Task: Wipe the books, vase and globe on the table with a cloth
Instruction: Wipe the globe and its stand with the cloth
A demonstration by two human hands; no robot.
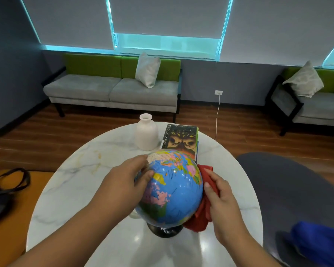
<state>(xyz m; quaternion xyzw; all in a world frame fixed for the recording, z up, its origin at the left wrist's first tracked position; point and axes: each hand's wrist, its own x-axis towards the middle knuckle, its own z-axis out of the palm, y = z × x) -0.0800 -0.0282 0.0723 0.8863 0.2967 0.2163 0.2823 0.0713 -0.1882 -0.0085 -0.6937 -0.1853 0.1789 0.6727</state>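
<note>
Head view looks down on a round table (pixel 85 180) with a glossy white marble-patterned top, on which the globe (pixel 175 191) stands near the front edge: a smooth, shiny sphere of blue seas and bright patchwork countries on a black domed base. Behind the globe lies a flat stack of books (pixel 181 138) with a dark illustrated cover on top. Left of the books, also behind the globe, stands a matte white bottle-shaped vase (pixel 146 134) with a narrow neck. The left hand (pixel 127 176) cups the globe's upper left, its fingers and thumb curved round it. The right hand (pixel 222 197) clutches a crumpled soft red cloth (pixel 201 214) against the globe's right side.
</note>
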